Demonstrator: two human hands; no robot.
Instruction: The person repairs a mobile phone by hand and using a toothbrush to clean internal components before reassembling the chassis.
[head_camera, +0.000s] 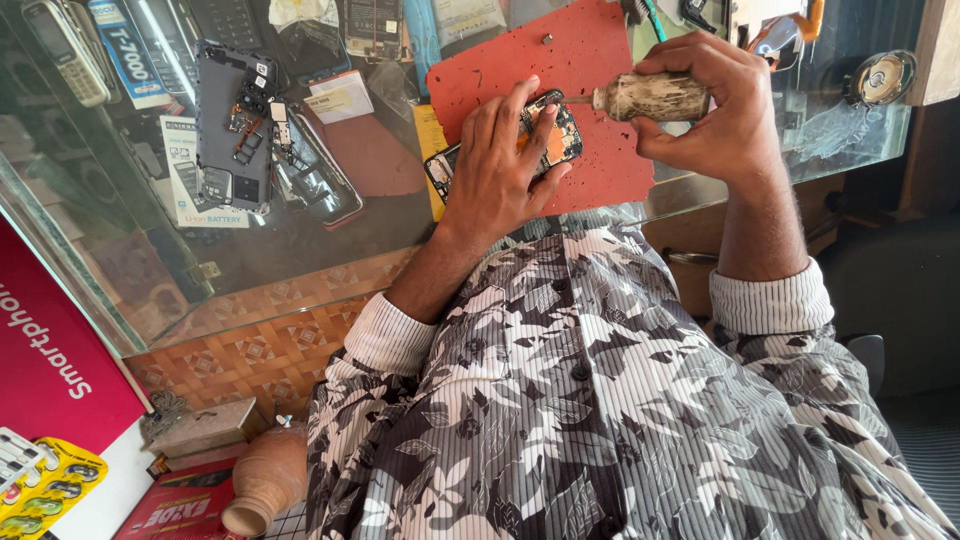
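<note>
Head view: looked down over my patterned shirt at the glass worktop.
Left hand: lay flat on an opened phone, fingers spread apart over it, pinning it down; not closed round it.
Right hand: fingers clamped on a worn, grimy screwdriver handle, held sideways, its thin tip pointing left and touching the phone's top end.
Phone: back off, orange and dark innards showing between my fingers; it sat on a red mat, near the mat's middle, partly hidden by my left hand.
Red mat: speckled w/ small dark marks, lay on the worktop just ahead of my chest; one small screw near its far edge.
Left of mat: a grey phone frame w/ loose parts on it, next to a second dark phone, well apart from my hands.
Under glass: old handsets and battery packs, partly blurred by reflections.
Far right: a round speaker part on the worktop.
Lower left: clay pot on its side, beside a red box.
</note>
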